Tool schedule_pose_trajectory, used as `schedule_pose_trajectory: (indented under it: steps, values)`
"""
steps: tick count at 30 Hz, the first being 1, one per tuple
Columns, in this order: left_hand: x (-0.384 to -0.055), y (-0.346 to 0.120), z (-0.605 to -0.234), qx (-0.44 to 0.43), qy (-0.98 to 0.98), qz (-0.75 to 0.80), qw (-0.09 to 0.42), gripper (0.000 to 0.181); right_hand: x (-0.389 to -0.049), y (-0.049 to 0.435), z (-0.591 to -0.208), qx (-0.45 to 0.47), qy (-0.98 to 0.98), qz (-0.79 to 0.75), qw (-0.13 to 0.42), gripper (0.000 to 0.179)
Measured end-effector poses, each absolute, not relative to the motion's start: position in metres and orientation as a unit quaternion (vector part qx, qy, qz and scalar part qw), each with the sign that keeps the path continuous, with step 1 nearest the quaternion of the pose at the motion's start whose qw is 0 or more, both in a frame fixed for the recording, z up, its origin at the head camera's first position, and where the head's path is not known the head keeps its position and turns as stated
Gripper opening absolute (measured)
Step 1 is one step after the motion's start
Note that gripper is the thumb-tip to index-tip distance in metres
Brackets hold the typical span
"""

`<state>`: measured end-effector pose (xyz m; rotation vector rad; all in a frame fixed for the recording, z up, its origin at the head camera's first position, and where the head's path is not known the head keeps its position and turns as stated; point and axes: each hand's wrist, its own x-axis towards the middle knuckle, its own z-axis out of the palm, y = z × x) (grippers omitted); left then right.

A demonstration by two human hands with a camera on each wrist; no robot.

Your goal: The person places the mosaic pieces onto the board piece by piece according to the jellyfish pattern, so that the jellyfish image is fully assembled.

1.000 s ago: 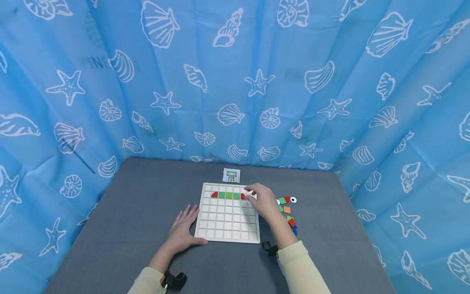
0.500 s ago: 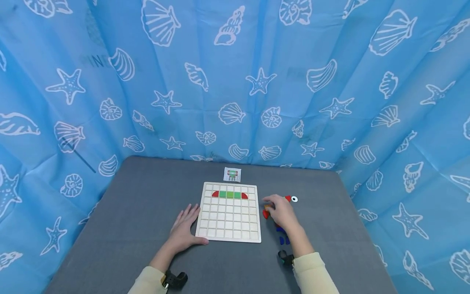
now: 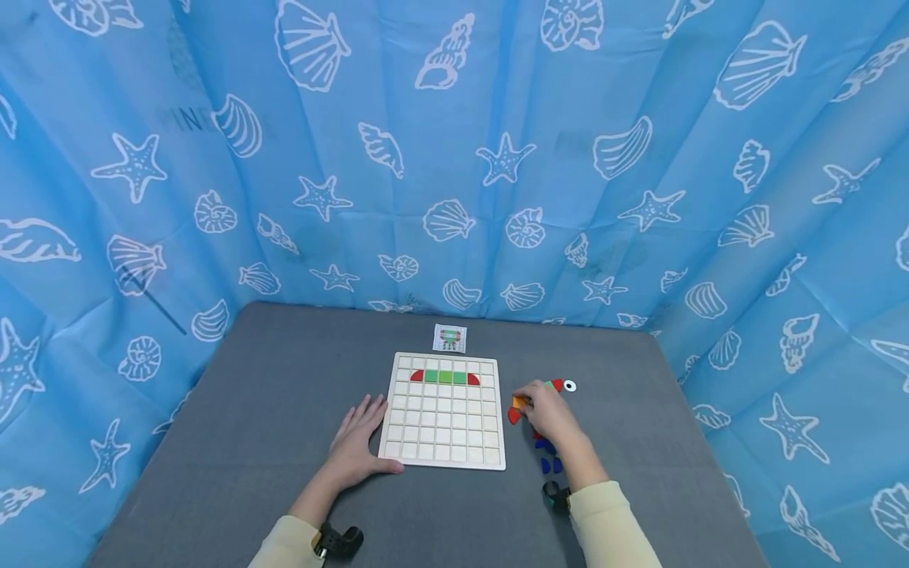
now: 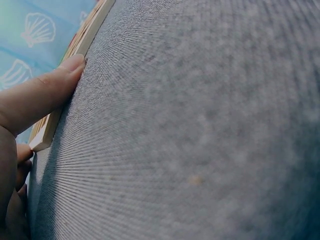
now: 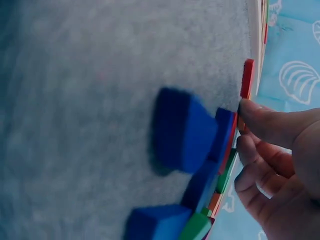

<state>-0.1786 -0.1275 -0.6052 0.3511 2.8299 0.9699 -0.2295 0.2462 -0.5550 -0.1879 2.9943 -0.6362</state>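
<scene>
A pale square grid board (image 3: 433,418) lies on the grey table. Its upper part bears a row of pieces: a red curved piece (image 3: 417,376) at each end and several green squares (image 3: 445,377) between. My left hand (image 3: 353,450) rests spread at the board's lower left corner, with the thumb (image 4: 47,92) on its front edge. Right of the board, my right hand (image 3: 550,412) pinches an orange piece (image 3: 521,401) between thumb and fingers. A red piece (image 3: 514,415) lies just below it. The hand hides part of the loose pieces.
Several blue pieces (image 3: 545,465) lie near the right wrist. A white round piece with a black centre (image 3: 570,386) lies beyond the right hand, beside a red one. A small printed pattern card (image 3: 450,338) lies behind the board. A blue shell-print curtain (image 3: 454,158) surrounds the table.
My right hand has left the red piece at the row's right end, moved right to the loose pieces and taken hold of an orange one. The left hand has stayed put.
</scene>
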Motion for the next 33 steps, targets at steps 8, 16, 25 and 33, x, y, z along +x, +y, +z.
schedule_pose_trajectory:
  steps: [8, 16, 25, 33]
  values:
    - [-0.179, -0.127, -0.605, 0.115, 0.938, 0.319, 0.064, 0.131, -0.230, 0.243, -0.547, -0.064, 0.973, -0.223, -0.003, 0.024]
    - [-0.179, -0.128, -0.607, 0.114, 0.937, 0.322, 0.069, 0.132, -0.234, 0.228, -0.535, -0.097, 0.966, -0.237, -0.022, 0.025]
    - [-0.179, -0.130, -0.605, 0.121, 0.934, 0.331, 0.061, 0.127, -0.239, 0.204, -0.532, -0.141, 0.960, -0.243, -0.020, 0.025]
    - [-0.179, -0.130, -0.608, 0.120, 0.935, 0.326, 0.074, 0.128, -0.251, 0.186, -0.544, -0.148, 0.960, -0.235, 0.026, 0.023]
